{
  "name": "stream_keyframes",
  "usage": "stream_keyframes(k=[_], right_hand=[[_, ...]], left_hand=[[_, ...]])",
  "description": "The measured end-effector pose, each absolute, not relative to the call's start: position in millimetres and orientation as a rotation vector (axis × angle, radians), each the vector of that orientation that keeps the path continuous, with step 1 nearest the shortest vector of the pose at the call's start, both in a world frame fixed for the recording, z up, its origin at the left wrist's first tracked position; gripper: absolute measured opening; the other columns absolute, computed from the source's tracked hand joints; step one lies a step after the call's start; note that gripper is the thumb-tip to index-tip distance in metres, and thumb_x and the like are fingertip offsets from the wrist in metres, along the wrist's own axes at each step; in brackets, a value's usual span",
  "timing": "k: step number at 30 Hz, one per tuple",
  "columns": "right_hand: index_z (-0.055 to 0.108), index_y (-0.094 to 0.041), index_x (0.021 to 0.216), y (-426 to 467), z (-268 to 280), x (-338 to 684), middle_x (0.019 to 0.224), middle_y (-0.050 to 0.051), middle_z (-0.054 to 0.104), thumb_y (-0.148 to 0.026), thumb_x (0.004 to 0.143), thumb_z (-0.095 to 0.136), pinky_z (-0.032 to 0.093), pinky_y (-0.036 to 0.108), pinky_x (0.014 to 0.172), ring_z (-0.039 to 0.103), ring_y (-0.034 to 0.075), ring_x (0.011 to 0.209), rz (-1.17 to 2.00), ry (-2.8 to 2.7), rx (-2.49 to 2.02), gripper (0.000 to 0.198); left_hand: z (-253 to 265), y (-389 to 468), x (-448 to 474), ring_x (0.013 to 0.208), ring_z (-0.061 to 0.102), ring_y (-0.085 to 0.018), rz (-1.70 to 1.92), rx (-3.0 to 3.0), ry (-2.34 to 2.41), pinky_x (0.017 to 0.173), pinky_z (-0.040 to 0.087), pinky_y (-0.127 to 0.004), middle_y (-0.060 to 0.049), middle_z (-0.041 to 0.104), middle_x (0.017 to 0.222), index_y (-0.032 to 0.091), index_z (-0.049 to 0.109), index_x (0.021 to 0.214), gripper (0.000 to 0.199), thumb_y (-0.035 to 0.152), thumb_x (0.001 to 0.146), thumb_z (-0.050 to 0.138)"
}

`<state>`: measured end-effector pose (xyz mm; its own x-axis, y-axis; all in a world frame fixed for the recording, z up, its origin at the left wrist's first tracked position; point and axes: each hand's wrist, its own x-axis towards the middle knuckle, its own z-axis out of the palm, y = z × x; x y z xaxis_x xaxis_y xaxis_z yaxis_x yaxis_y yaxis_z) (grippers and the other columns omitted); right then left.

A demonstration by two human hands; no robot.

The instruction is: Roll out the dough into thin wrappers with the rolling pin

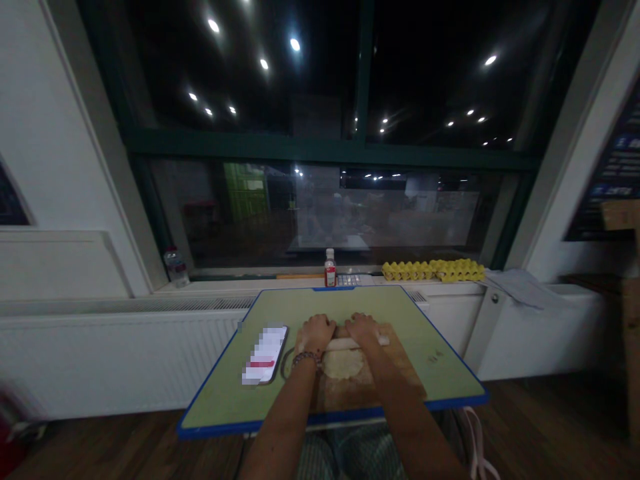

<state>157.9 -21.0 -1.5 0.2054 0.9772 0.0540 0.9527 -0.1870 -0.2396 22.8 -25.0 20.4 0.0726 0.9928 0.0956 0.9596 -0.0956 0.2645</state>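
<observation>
My left hand (318, 332) and my right hand (362, 328) are on a pale rolling pin (345, 344), their fingers curled over it. The pin lies crosswise over the far part of a wooden board (395, 380). Between my forearms, on the near side of the pin, a flat, roughly round sheet of dough (343, 365) lies on the board. The pin's right end sticks out past my right hand; its left end is mostly hidden by my left hand. A beaded bracelet (307, 358) circles my left wrist.
A phone (265, 355) with a lit screen lies left of the board on the green, blue-edged table (230, 393). Along the windowsill stand a red-labelled bottle (330, 268), yellow egg trays (433, 270) and a clear plastic bottle (176, 268). A radiator (150, 360) runs behind the table.
</observation>
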Motion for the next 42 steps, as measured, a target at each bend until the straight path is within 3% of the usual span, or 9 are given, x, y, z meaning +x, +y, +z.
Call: stream_keyframes(k=[42], right_hand=[[0.066,-0.016,0.116,-24,2,158,0.122,0.015,0.066,-0.039,0.093,0.041,0.043,0.036,0.090,0.058,0.027,0.116,0.178,-1.839,-2.234,0.041]], left_hand=[[29,-30,24,0.107,0.066,-0.026,0.338,2.149,2.023,0.087,0.046,-0.031,-0.011,0.073,0.113,0.020,0.073,0.102,0.033,0.036,0.090,0.047]])
